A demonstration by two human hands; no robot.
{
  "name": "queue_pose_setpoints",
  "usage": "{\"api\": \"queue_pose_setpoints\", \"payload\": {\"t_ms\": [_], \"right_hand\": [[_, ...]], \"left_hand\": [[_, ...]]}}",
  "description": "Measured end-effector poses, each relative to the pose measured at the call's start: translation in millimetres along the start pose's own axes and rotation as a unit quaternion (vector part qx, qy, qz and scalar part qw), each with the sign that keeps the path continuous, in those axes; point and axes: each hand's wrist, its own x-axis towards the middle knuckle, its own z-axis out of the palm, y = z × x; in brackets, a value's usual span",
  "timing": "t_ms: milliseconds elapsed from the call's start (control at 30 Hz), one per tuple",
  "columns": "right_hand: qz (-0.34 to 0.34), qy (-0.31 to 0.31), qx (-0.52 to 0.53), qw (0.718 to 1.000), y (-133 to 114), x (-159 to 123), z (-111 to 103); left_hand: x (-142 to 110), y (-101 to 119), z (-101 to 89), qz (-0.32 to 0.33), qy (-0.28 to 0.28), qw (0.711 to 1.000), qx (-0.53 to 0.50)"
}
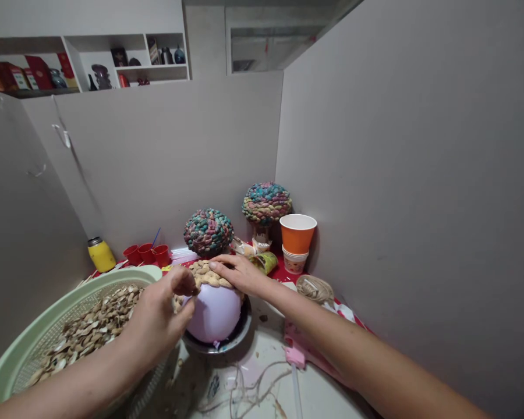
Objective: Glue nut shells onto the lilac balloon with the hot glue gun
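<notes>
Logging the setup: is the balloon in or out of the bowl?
In: the lilac balloon sits in the dark bowl, whose rim shows around its lower part.

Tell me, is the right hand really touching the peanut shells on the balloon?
Touching. The head view shows the right hand with its fingers lying across the peanut shells on the lilac balloon, no gap visible.

Bowl (234, 344) on pale, littered table (268, 337)

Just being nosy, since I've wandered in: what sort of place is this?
Probably a craft corner: a lilac balloon partly covered in peanut-like shells, a basket holding loose shells, and two bumpy multicoloured balls behind.
</notes>
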Motion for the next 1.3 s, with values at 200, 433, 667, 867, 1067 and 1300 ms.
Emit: {"api": "queue_pose_setpoints", "payload": {"t_ms": [200,433,667,867,1067,1300], "right_hand": [[0.007,0.016,-0.001,1.0,-0.9,-4.8,1.9],[0.007,0.02,-0.003,1.0,-0.5,-5.9,2.4],[0.005,0.022,-0.001,1.0,1.0,-6.4,2.4],[0.001,0.022,-0.001,1.0,-1.0,-8.2,1.0],[-0.001,0.02,-0.003,1.0,-1.2,-9.8,0.4],[-0.004,0.02,-0.004,1.0,-0.2,-10.1,0.6]], "left_hand": [[9.3,-3.0,10.6,0.066,-0.023,0.99,0.124],[13.3,-7.4,18.0,0.105,-0.026,0.972,0.209],[15.8,-7.5,19.4,0.14,-0.061,0.954,0.258],[16.5,-8.2,21.8,0.154,-0.067,0.957,0.236],[14.6,-8.4,19.9,0.167,-0.074,0.953,0.241],[12.6,-10.9,20.4,0.187,-0.071,0.95,0.24]]}}
